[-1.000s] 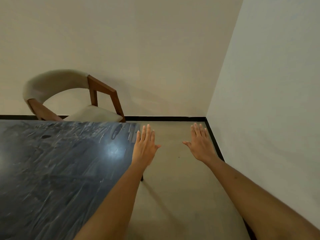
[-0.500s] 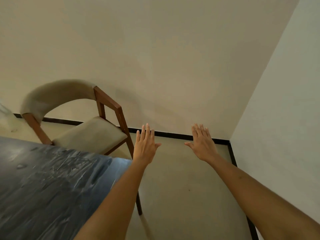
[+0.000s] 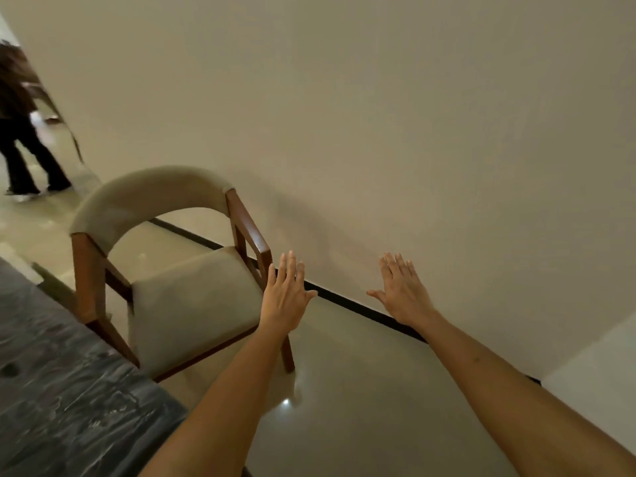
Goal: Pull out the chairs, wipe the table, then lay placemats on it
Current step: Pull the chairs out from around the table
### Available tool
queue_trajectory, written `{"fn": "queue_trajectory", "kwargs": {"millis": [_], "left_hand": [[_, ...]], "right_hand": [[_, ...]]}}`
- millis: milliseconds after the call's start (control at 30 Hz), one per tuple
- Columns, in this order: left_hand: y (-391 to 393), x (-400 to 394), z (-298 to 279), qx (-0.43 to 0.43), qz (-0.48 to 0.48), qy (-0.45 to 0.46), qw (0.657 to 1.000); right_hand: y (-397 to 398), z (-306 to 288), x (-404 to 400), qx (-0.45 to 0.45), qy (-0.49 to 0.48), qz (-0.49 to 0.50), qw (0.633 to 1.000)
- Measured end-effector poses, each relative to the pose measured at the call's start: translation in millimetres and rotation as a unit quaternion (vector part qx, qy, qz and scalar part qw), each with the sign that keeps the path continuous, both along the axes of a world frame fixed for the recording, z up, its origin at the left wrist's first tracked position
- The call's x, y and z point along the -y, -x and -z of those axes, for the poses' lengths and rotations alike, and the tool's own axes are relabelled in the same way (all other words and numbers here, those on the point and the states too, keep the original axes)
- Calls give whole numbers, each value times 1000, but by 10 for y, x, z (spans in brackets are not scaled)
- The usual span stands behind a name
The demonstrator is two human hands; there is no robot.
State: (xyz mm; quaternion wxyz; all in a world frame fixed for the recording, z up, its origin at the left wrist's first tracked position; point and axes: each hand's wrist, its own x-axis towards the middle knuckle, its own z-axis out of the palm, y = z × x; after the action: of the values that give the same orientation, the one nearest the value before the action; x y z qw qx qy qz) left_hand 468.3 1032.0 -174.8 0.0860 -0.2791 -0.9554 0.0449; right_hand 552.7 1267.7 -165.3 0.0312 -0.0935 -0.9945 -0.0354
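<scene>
**Both hands open and empty, chair just ahead of the left one**

The left hand (image 3: pixel 284 297) is stretched out flat, fingers together and pointing away, holding nothing. The right hand (image 3: pixel 401 290) is spread the same way beside it, well apart from the left, also empty. Neither touches anything.

The chair (image 3: pixel 179 294) stands just to the left of the left hand; the front end of its wooden armrest (image 3: pixel 253 232) sits close beyond the fingertips, though whether the two are level in depth is hard to tell. The chair already seems clear of the dark stone table (image 3: pixel 62 390), whose corner lies below and to the left of the left forearm. No cloth or placemats are in sight.

Judging from this, the chair step is in hand and wiping has not begun. The risks: a hasty grab on the slanted armrest could slip; dragging the chair back could knock it into the wall (image 3: pixel 378 132) close behind; the glossy floor (image 3: pixel 361 390) may let the legs skid. Another person (image 3: pixel 20 132) stands far off beyond the chair, blurred, and could cross the path.
</scene>
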Motion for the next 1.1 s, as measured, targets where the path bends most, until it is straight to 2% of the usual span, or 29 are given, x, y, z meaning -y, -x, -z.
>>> {"fn": "queue_trajectory", "kwargs": {"millis": [167, 367, 833, 1100], "left_hand": [[668, -289, 140, 20, -106, -25, 994], [1263, -543, 263, 42, -184, -41, 981], [3091, -441, 705, 77, -330, -73, 938], [3722, -172, 891, 122, -392, -47, 911]], "right_hand": [[1097, 38, -381, 17, 14, -86, 996], [2192, 165, -583, 37, 8, -177, 984], [4756, 569, -118, 60, -3, -336, 940], [5758, 574, 341, 75, 3, -410, 909]]}}
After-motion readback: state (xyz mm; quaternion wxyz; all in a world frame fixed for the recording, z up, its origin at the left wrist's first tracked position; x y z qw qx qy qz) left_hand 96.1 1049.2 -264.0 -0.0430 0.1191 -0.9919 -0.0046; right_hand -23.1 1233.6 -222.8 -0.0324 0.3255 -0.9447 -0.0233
